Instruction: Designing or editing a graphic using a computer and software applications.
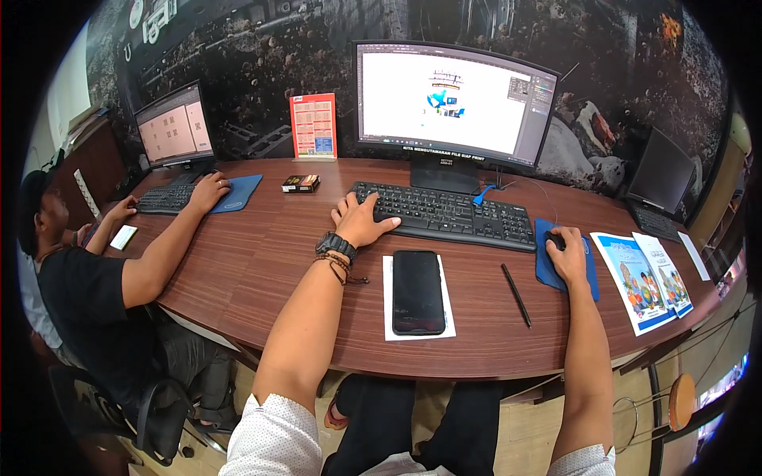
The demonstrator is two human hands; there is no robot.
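My left hand (361, 222) rests with spread fingers on the left end of a black keyboard (452, 213). A dark watch and a braided bracelet circle that wrist. At the right, my right hand (567, 258) is wrapped over a black computer mouse (554, 240) on a blue mouse pad (589, 279). Behind the keyboard stands a wide curved monitor (456, 99), lit with a design window holding a small blue graphic on a white page. Between my forearms a black smartphone (418, 292) lies on white paper (389, 305), with a black pen (516, 295) to its right.
Right of the mouse pad lie printed booklets (635, 278) and a dark laptop (663, 178). A small box (301, 184) and a red calendar stand (314, 127) are at back left. A co-worker (95, 293) sits left, using another monitor (175, 125). A round stool (681, 402) is below right.
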